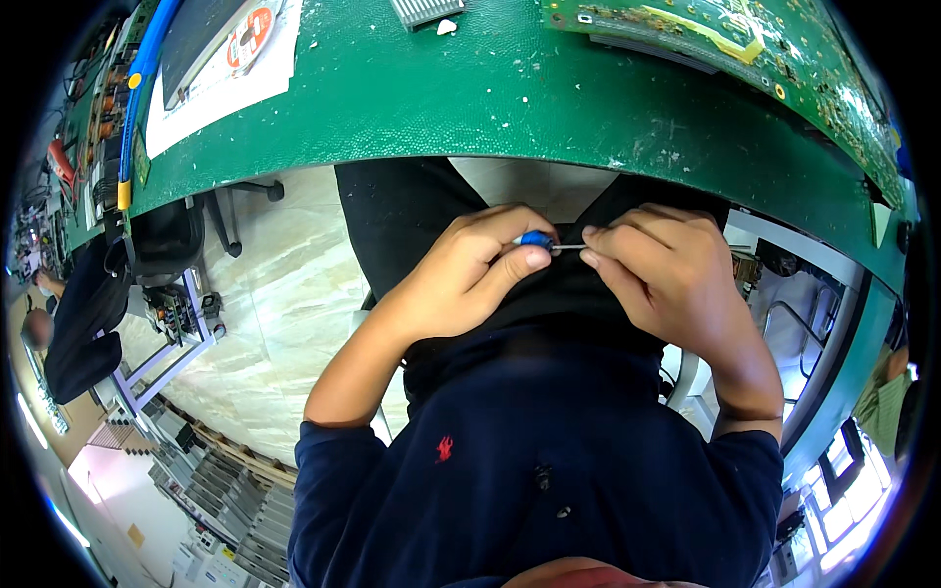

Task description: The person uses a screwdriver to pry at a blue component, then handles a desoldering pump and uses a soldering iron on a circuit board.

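Note:
Above my lap, in front of the bench edge, I hold a small screwdriver (536,239) with a blue handle and a thin metal shaft. My left hand (469,272) is closed around the blue handle, thumb and forefinger pressed on it. The bare shaft points right, toward my right hand (671,267). There my thumb and forefinger pinch the shaft's far end, and the tip is hidden between them. Whether anything else sits in that pinch is too small to tell.
Beyond my knees runs the green bench top (412,118). A large green circuit board (676,29) overhangs at the far right. A grey finned heat sink (426,12) and a white paper (221,108) lie farther left. Another person (83,323) sits at far left by an office chair (169,240).

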